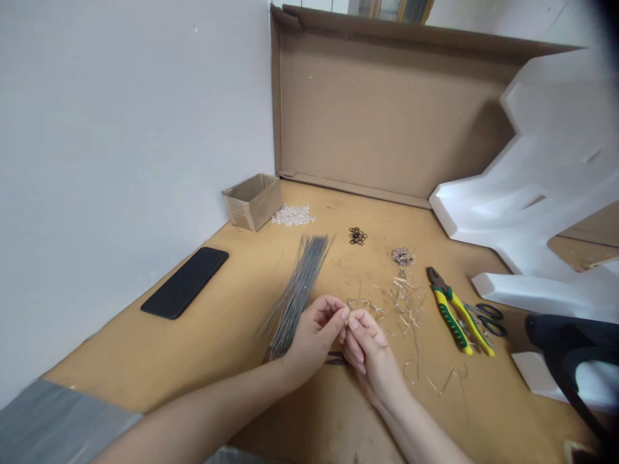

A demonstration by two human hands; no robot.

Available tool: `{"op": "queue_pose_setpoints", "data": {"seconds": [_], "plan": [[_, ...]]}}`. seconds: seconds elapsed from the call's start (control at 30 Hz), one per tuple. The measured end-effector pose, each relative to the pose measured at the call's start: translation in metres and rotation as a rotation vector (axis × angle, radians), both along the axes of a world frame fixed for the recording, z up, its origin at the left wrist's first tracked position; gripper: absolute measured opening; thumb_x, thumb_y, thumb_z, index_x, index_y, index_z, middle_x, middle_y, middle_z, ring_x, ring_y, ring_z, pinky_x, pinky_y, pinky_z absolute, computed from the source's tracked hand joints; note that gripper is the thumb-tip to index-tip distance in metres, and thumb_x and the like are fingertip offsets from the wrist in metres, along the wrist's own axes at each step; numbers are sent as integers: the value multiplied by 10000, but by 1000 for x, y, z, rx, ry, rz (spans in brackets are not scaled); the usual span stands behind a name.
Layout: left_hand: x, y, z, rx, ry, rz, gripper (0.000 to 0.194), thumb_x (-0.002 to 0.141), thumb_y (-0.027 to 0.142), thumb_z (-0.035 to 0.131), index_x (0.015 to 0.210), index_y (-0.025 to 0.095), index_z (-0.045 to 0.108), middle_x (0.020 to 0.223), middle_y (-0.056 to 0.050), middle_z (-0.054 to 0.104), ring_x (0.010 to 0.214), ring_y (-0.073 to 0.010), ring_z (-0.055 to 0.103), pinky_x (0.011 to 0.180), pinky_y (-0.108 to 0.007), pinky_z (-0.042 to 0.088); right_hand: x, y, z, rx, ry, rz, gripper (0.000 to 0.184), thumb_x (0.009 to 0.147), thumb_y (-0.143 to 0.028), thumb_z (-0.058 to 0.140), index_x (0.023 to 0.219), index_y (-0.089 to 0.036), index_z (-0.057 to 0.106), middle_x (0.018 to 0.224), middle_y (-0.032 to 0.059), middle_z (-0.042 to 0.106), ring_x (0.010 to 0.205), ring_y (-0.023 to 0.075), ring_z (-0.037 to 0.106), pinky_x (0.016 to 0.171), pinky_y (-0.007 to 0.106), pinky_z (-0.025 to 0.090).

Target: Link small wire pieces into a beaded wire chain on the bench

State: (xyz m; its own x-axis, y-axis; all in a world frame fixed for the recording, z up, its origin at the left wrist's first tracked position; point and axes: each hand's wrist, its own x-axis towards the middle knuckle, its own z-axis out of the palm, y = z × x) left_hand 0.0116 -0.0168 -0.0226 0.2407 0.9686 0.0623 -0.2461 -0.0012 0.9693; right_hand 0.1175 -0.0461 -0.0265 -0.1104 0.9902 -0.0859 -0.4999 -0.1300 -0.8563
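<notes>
My left hand (314, 332) and my right hand (371, 345) meet over the table, thumbs and forefingers pinched tip to tip. Whatever is between the fingertips is too small to make out. Left of them lies a bundle of thin grey metal wires (300, 287), its lower end close to my left wrist. Bent wire pieces (365, 305) show just beyond the fingertips. Part of a dark tool (335, 358) pokes out beneath my hands, mostly hidden. To the right are tangled loose wires (406, 299) and a small heap of shiny wire parts (403, 256).
Yellow-green pliers (457, 312) and dark-handled scissors (489, 319) lie at right, near white foam (536, 293). Small black rings (357, 236), clear beads (293, 214) and a little cardboard box (251, 203) are farther back. A black phone (185, 283) rests left. Cardboard (387, 122) stands behind.
</notes>
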Motion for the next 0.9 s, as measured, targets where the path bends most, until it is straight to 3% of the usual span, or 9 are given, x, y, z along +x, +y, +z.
{"op": "queue_pose_setpoints", "data": {"seconds": [0.23,0.4,0.43,0.57,0.73,0.9], "plan": [[-5,5,7,58,74,-27,212,765,343,566,716,150,493,567,42,518,526,-72,503,551,-201,409,5,1,1,33,-220,-19,271,813,-418,547,713,-176,476,338,-128,333,292,26,139,327,173,95],[-27,21,21,89,74,176,186,802,352,515,769,174,475,538,62,496,479,-70,496,533,-202,410,9,2,-4,-3,-212,-27,232,815,-401,546,764,-189,468,344,-135,321,287,34,137,308,169,84],[-34,26,23,93,105,158,183,797,352,519,770,174,480,546,62,493,479,-70,492,530,-203,409,11,3,-3,9,-212,-31,227,818,-399,543,775,-188,473,349,-134,319,289,36,144,310,169,92],[-52,40,24,155,543,-192,173,758,329,541,707,164,535,546,49,490,470,-75,440,455,-184,326,20,8,2,53,-212,-109,210,818,-385,546,794,-183,495,371,-126,324,312,38,158,334,170,123],[-44,39,8,476,1119,-244,158,778,246,481,674,179,579,619,13,576,550,-107,480,498,-212,267,22,11,5,33,-201,-148,198,800,-371,569,779,-187,499,363,-127,329,309,35,166,338,171,125],[-38,38,3,571,1281,-279,225,814,238,422,703,185,611,717,-25,622,635,-139,543,542,-223,305,21,10,5,32,-196,-148,200,800,-377,566,783,-187,504,366,-123,339,303,38,168,328,173,126]]}}
